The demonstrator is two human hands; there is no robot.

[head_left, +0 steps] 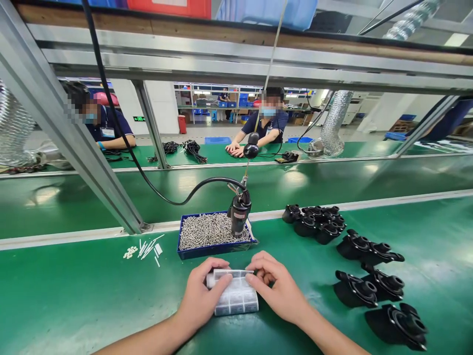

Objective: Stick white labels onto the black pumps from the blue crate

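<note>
A clear plastic compartment box (236,298) with small parts inside lies on the green bench in front of me. My left hand (201,296) grips its left end, fingers curled over the top edge. My right hand (279,288) pinches the box's upper right edge. Just behind the box stands a blue tray (192,252) full of silver screws. A black electric screwdriver (240,212) hangs on a cable above the tray's right end.
Several black plastic housings (369,276) lie at the right on the bench (74,296). Loose screws and white washers (144,250) lie at the left. A slanted metal post (74,138) stands at the left. Two people sit at the far bench.
</note>
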